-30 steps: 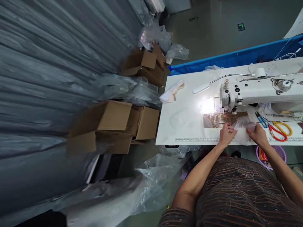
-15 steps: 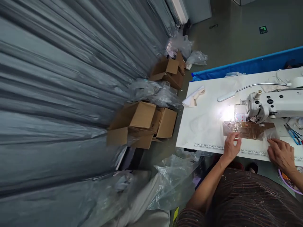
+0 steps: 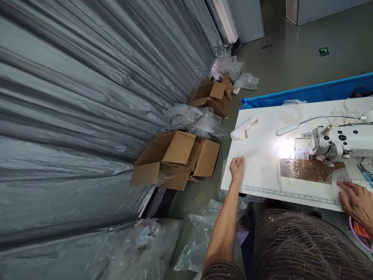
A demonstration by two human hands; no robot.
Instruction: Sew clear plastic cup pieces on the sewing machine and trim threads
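My left hand (image 3: 237,169) is over the left edge of the white table (image 3: 256,163), its fingers curled together; whatever it may hold is too small to make out. My right hand (image 3: 357,200) rests at the right with its fingers spread, fingertips on a piece of thin, sheer white material (image 3: 339,177). That material overlaps the right end of a brown plate (image 3: 316,171) in front of the sewing machine (image 3: 338,142). A lamp (image 3: 287,129) lights the table beside the needle area. A folded white cloth (image 3: 244,127) lies beyond my left hand.
A printed ruler (image 3: 291,195) runs along the table's near edge. Blue scissors (image 3: 366,174) lie at the far right. Open cardboard boxes (image 3: 179,147) and clear plastic bags (image 3: 208,124) stand on the floor at left, beside a grey curtain (image 3: 72,116). Blue fabric (image 3: 309,91) hangs behind the table.
My left hand has moved left from the brown plate to the table's left edge. My right hand stays on the sheer material. The whole view has shifted slightly.
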